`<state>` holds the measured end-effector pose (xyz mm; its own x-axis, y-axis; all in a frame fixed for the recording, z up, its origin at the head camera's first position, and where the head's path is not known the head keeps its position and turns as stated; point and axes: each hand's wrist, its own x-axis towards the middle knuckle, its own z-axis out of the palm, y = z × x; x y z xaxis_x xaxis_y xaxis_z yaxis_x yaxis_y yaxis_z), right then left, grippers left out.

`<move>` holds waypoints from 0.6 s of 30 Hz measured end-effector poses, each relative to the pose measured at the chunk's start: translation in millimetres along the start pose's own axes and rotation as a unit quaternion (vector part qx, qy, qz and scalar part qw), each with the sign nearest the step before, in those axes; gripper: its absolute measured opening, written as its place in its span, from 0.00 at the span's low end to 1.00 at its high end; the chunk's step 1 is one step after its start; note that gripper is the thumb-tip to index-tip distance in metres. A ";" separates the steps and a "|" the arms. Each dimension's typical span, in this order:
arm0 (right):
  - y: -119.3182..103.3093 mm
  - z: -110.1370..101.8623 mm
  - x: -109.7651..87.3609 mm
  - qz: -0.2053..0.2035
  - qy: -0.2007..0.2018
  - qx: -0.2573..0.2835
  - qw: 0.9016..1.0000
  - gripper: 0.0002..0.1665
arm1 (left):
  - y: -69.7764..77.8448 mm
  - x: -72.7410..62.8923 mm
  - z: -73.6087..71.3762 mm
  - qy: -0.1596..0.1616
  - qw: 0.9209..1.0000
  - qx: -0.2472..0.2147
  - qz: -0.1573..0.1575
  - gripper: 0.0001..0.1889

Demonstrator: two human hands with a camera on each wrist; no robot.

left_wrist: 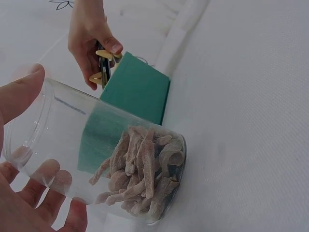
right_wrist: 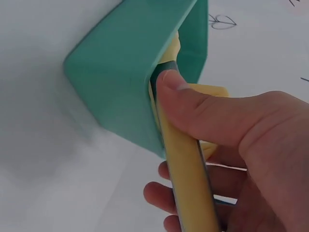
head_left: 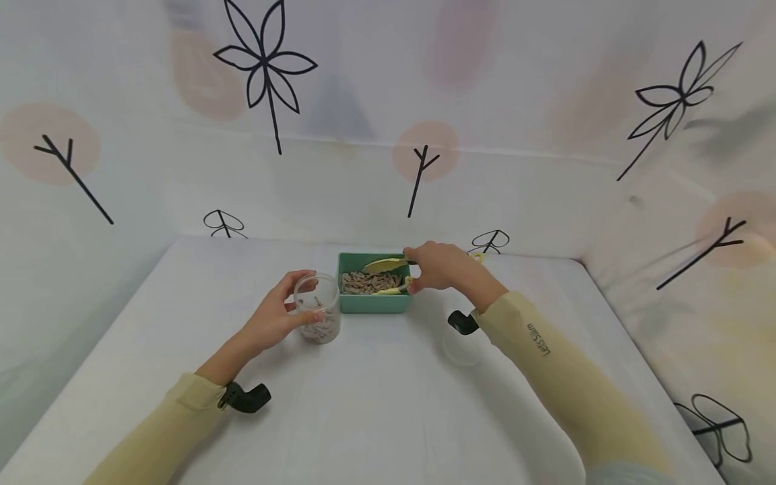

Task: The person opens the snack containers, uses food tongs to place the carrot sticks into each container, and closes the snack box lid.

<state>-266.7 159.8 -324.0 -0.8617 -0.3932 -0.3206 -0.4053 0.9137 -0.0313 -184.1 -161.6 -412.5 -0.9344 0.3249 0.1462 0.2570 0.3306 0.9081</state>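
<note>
Presently, the clear jar (head_left: 319, 316) was mouth-up at the white table (head_left: 364, 411), just beside the green box (head_left: 375, 305). Brownish stick-like pieces (left_wrist: 140, 169) occupied the jar's lower part. Left hand (head_left: 274, 315): fingers curled round the jar's upper wall. Box contents: a bed of similar sticks (head_left: 362, 283). Right hand (head_left: 445, 264): thumb and fingers gripped yellow tongs (right_wrist: 186, 174), whose two ends stood apart within the box. A clear round disc (head_left: 462, 347) lay near the right sleeve (head_left: 545, 357).

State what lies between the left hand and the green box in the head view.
The clear jar, with brownish pieces inside, is between the left hand gripping it and the green box; the head view shows this.
</note>
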 end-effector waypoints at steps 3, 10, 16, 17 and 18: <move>-4.1 0.7 3.7 0.005 -0.006 0.007 1.000 0.51 | -0.4 0.0 -0.8 -0.001 1.000 -0.002 -0.002 0.40; -7.9 4.9 7.2 0.005 0.001 0.006 1.000 0.50 | -0.5 -0.3 -3.2 0.001 1.000 0.000 -0.002 0.41; -7.8 10.8 3.7 -0.006 0.023 -0.006 1.000 0.46 | 1.2 -0.3 -1.9 -0.001 1.000 -0.007 -0.006 0.40; -7.2 12.4 2.6 -0.008 0.028 -0.007 1.000 0.45 | 1.2 -0.2 -1.6 -0.002 1.000 -0.007 -0.006 0.40; -6.5 14.1 1.3 -0.011 0.034 -0.008 0.999 0.44 | 1.2 -0.2 -1.4 -0.002 1.000 -0.007 -0.006 0.40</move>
<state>-260.9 154.8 -337.6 -0.8707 -0.4200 -0.2558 -0.4289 0.9031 -0.0228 -184.0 -162.4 -410.9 -0.9364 0.3246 0.1334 0.2420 0.3219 0.9153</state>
